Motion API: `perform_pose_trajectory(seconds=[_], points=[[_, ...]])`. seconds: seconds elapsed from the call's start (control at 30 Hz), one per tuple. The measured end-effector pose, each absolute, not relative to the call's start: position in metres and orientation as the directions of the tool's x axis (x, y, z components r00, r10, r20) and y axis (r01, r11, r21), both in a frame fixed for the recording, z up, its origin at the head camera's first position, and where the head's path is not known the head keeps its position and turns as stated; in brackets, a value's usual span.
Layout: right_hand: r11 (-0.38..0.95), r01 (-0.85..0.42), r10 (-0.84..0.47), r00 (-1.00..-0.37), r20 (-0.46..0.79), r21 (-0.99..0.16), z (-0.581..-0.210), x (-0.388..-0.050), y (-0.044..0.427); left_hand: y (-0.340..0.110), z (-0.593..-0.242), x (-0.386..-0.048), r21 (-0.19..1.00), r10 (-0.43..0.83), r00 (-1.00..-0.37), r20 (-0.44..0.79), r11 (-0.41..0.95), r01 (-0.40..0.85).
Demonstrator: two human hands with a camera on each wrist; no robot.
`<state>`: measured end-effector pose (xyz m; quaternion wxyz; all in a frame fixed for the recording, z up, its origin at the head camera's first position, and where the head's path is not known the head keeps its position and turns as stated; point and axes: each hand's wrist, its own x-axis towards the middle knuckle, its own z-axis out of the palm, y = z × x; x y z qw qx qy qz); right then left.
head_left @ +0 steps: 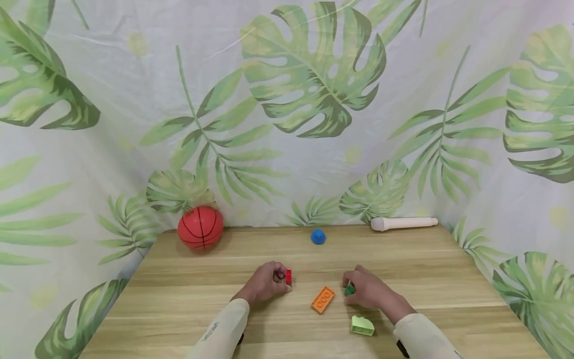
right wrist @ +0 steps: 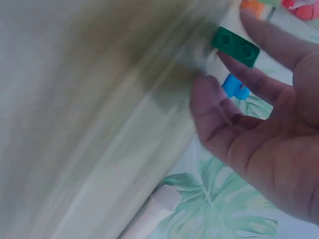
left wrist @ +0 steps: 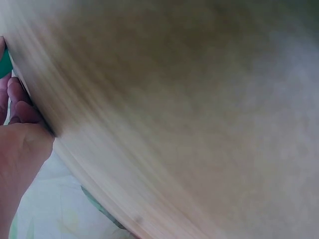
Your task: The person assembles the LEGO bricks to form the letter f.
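In the head view my left hand (head_left: 264, 283) has its thumb and index finger at the two ends of a small red brick (head_left: 288, 277), pinching it. A green piece (left wrist: 6, 63) shows at the fingers of the left hand (left wrist: 22, 134) in the left wrist view, cut off by the frame's edge. My right hand (head_left: 368, 289) holds a dark green brick (head_left: 350, 289) between thumb and fingers. In the right wrist view, two round studs or hollows show on the green brick (right wrist: 236, 46), beside the curled fingers of the right hand (right wrist: 269, 114).
An orange brick (head_left: 323, 300) lies between the hands, with a light green curved brick (head_left: 362, 325) nearer the front. Along the back of the wooden table (head_left: 269, 244) are a red ball (head_left: 201, 228), a blue piece (head_left: 318, 237) and a white microphone (head_left: 405, 223).
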<state>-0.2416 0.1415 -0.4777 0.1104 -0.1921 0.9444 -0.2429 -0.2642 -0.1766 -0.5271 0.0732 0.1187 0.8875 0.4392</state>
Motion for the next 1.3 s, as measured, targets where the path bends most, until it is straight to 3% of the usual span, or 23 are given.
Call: perform_pose_trajectory(seconds=[0.3,0.4,0.53,0.67,0.77,0.93,1.3], points=[[0.811,-0.303,-0.386,-0.920,-0.068,-0.501,-0.491,-0.244,0.145,-0.178,-0.527,-0.263,0.790,0.283,-0.959,-0.010,0.590,0.166],[0.807,-0.371,-0.409,-0.912,0.019,-0.459,-0.490,-0.242,0.138,-0.179,-0.527,-0.263,0.793,0.280,-0.960,-0.009,0.587,0.164],[0.731,-0.551,-0.558,-0.822,0.113,-0.404,-0.487,-0.241,0.123,-0.180,-0.527,-0.263,0.792,0.272,-0.962,-0.014,0.590,0.155],[0.640,-0.659,-0.701,-0.712,0.052,-0.395,-0.487,-0.242,0.109,-0.180,-0.527,-0.263,0.787,0.271,-0.963,-0.010,0.596,0.159],[0.619,-0.686,-0.738,-0.674,0.014,-0.382,-0.491,-0.242,0.104,-0.179,-0.527,-0.263,0.784,0.280,-0.960,-0.014,0.599,0.163],[0.612,-0.693,-0.738,-0.674,0.039,-0.381,-0.495,-0.244,0.104,-0.177,-0.526,-0.264,0.785,0.279,-0.960,-0.025,0.599,0.154],[0.612,-0.613,-0.697,-0.717,0.025,-0.501,-0.490,-0.246,0.108,-0.177,-0.529,-0.263,0.795,0.275,-0.961,-0.025,0.588,0.148]])
